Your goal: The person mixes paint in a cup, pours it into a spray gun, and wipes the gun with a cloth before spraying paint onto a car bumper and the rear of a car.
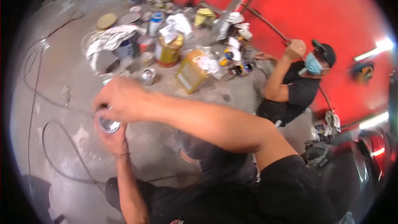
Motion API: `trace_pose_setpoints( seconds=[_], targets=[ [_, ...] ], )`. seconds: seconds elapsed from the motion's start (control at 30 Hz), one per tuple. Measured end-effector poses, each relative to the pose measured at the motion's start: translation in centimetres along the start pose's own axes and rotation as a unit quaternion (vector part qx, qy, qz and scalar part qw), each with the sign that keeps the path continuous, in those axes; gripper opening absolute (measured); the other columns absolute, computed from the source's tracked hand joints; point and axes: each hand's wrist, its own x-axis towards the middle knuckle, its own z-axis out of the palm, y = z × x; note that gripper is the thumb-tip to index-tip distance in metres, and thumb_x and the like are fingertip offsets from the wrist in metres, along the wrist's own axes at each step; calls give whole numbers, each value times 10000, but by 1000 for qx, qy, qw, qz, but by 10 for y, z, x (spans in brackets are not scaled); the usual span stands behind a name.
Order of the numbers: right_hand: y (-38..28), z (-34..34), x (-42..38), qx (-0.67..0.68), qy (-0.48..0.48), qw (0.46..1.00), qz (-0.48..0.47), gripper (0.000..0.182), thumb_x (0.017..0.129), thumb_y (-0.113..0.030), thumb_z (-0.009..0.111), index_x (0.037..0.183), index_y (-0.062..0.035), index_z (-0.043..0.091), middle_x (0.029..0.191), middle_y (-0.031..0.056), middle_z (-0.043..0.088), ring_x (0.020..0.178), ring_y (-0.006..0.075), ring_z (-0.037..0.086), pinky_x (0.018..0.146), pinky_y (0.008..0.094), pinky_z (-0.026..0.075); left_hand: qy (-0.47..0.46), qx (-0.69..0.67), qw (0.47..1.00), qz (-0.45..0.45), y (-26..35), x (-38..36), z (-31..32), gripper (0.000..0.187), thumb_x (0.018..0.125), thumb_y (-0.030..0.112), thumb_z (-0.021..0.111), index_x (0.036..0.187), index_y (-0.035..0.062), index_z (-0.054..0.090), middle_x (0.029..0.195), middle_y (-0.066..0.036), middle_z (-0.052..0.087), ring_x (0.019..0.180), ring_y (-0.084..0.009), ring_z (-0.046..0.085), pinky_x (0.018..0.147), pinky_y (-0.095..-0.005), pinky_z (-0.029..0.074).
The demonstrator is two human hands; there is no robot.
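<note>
My left hand (pixel 111 137) is wrapped round a small round can (pixel 108 125) with a shiny rim and a silvery inside, held over the floor. Reaching across from the right, my right hand (pixel 118 98) is at the can's top, its fingers curled down toward the opening. Motion blurs those fingers, and whatever they pinch is hidden. Just beyond my hands, another small open can (pixel 148 76) stands on the floor.
Paint cans, a gold tin (pixel 169 49), a yellow rectangular can (pixel 191 72), a blue-labelled can (pixel 156 24) and rags (pixel 114 39) crowd the floor ahead. A masked co-worker (pixel 300 79) crouches at right by the red wall (pixel 315 8). A hose (pixel 52 124) loops at left.
</note>
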Motion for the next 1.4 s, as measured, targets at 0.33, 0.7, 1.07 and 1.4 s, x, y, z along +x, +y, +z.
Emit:
trace_pose_setpoints(
  seconds=[0.33, 0.7, 1.07, 1.4],
  targets=[
    [-5, -4, 6, 148, -28, 988, 18, 267, 851, -232, 738, 1021, -35, 801, 917, 206, 767, 864, 389, 736, 804, 448, 578, 14, -41, 998, -39, 19, -1, 9, 820, 762, 155, 966, 1429, 22, 508, 1342, -108, 630, 1230, -206, 637, 1060, -353, 525],
    [-14, -6, 12, 63, -64, 996, 25, 310, 864, -256, 738, 1075, -40, 806, 952, 203, 776, 864, 369, 742, 809, 447, 569, 16, -24, 999, -22, 25, -5, 5, 785, 777, 58, 948, 1422, 29, 502, 1320, -84, 644, 1213, -176, 643, 1047, -348, 544],
    [-20, -4, 14, 94, -62, 994, -2, 267, 874, -157, 791, 1106, -26, 809, 887, 132, 772, 674, 153, 617, 654, 318, 499, 34, -7, 999, -1, 18, -4, -6, 770, 794, 122, 945, 1424, 38, 510, 1317, -93, 647, 1243, -190, 635, 1091, -369, 520],
    [-33, 5, 22, 89, -73, 993, 26, 229, 852, -63, 787, 1074, -7, 805, 865, 104, 756, 683, 155, 620, 643, 314, 488, 59, -8, 998, 3, 27, -1, -16, 789, 774, 180, 945, 1437, 63, 533, 1327, -107, 645, 1242, -193, 634, 1070, -377, 520]
  ],
)
